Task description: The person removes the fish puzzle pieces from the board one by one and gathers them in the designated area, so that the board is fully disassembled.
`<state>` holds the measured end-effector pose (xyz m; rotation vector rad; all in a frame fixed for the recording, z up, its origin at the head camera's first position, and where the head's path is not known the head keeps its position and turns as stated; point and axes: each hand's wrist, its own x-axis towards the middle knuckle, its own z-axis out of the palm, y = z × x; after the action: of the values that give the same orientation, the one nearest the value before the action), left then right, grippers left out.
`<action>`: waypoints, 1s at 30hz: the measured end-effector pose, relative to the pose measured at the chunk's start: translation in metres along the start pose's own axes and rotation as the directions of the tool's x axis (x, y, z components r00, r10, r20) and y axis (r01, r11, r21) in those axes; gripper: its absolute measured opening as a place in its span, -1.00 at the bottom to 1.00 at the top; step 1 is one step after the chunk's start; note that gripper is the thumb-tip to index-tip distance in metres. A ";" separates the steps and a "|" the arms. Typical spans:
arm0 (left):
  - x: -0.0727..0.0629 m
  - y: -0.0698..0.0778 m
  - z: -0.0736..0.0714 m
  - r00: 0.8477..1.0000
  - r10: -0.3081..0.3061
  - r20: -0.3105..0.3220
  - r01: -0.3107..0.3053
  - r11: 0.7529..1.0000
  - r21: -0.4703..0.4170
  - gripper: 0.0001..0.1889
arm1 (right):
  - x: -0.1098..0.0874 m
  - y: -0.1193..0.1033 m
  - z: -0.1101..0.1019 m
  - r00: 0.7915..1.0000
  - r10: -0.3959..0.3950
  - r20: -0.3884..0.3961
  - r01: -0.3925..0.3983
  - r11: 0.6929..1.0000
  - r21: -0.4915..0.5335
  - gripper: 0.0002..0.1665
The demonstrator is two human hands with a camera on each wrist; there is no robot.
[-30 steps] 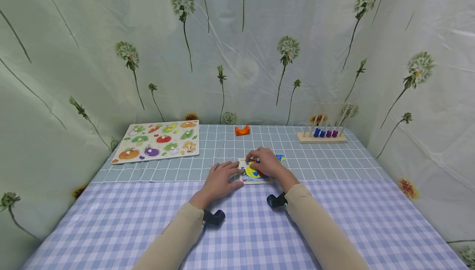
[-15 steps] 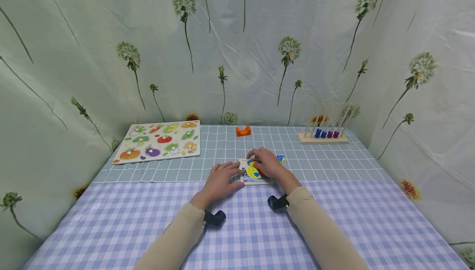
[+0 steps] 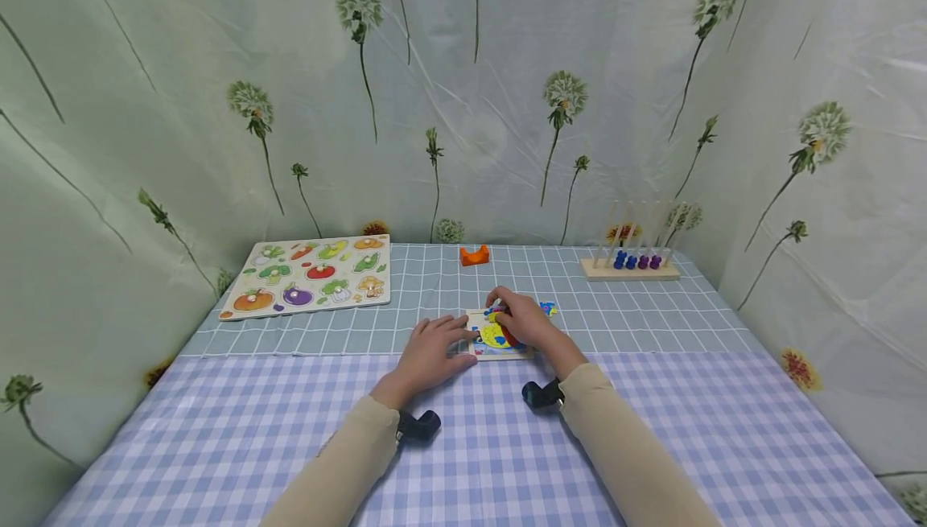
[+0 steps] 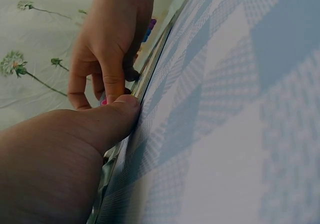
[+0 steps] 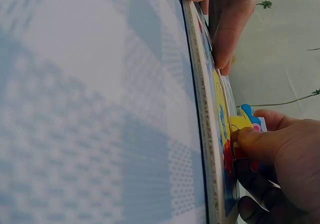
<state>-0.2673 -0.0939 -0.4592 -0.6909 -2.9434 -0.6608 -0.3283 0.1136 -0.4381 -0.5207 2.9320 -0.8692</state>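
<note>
A small wooden puzzle board with a yellow, red and blue picture lies between both hands. My left hand rests at its left edge, fingers extended, with the thumb and fingers touching the board's side in the right wrist view. My right hand is over the board's right part. In the right wrist view it pinches a yellow puzzle piece with blue and pink parts, raised off the board between thumb and fingers. A blue and yellow puzzle piece shows beyond the right hand; the hand hides the board's upper right.
A larger vegetable puzzle board lies at the back left. An orange curved block sits at the back middle. At the back right stands a wooden peg rack with blue and purple beads. A flowered curtain encloses the table.
My right hand's fingers have drawn slightly back to the right, and the yellow puzzle piece now shows tilted up in their pinch. My left hand stays at the board's edge.
</note>
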 end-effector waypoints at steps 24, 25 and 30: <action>0.001 -0.001 0.001 1.000 -0.002 0.007 0.002 1.000 0.004 -0.51 | -0.007 0.027 -0.033 0.988 0.077 -0.134 -0.043 0.971 0.236 -0.71; 0.001 -0.001 0.001 1.000 -0.001 0.007 0.001 1.000 0.006 -0.51 | -0.007 0.030 -0.034 0.987 0.083 -0.139 -0.048 0.970 0.240 -0.71; 0.000 -0.001 0.001 1.000 0.004 0.001 -0.004 1.000 0.000 -0.51 | -0.011 0.046 -0.044 0.980 0.114 -0.163 -0.073 0.969 0.236 -0.71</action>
<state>-0.2676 -0.0941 -0.4602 -0.6973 -2.9426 -0.6603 -0.3375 0.1765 -0.4257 -0.3021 2.9210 -1.2802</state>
